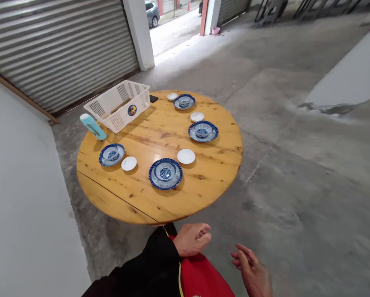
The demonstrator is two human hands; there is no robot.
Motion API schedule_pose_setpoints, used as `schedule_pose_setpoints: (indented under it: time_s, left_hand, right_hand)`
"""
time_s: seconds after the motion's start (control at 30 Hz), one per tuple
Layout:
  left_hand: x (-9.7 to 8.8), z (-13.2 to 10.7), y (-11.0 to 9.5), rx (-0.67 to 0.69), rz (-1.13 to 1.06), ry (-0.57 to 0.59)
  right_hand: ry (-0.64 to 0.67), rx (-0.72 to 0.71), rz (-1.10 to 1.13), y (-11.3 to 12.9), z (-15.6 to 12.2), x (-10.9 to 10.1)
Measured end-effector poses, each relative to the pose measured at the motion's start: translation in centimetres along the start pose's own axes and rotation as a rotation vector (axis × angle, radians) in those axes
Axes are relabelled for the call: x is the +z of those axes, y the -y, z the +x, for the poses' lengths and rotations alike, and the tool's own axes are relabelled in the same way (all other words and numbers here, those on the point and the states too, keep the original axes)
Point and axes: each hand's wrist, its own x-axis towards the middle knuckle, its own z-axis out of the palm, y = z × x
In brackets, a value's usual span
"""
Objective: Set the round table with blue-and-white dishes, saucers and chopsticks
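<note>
In front of the round wooden table's near edge, my left hand (pixel 193 239) has its fingers curled in, with nothing visible in them. My right hand (pixel 253 270) hangs over the floor to the right, fingers loosely apart and holding nothing. Closest to both is a blue-patterned plate with a bowl (pixel 165 172) on it, beside a small white dish (pixel 186 156). A second bowl and plate (pixel 112 154) sits on the left with a white dish (pixel 129 163). Two more settings, a plate with a bowl (pixel 203 131) and another (pixel 184 101), line the right side.
A white plastic basket (pixel 118 108) holding chopsticks stands at the table's (pixel 117 198) back left. Beside it are a light-blue bottle (pixel 93 126) and a dark flat object (pixel 153 98). A wall is on the left, a shutter behind, a white pillar (pixel 346 74) at right.
</note>
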Motion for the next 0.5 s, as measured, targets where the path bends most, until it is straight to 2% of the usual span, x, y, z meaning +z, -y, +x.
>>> schedule_pose_setpoints:
  time_s: [0.1,0.23,0.37,0.5]
  left_hand:
    - [1.4,2.2,-2.4,0.008,0.024,0.021]
    - [2.6,5.5,-4.4,-0.016,0.049,-0.001]
    - [3.7,10.5,-6.1,-0.022,0.063,-0.013]
    - [4.9,17.5,-8.4,-0.019,0.025,-0.005]
  right_hand:
    - [-0.041,0.042,0.055,0.2,0.7,-2.8]
    - [-0.017,0.046,0.096,1.5,3.4,-4.9]
    - [0.005,0.045,0.05,2.6,8.8,-8.6]
    - [0.012,0.101,-0.038,3.4,15.1,-14.5]
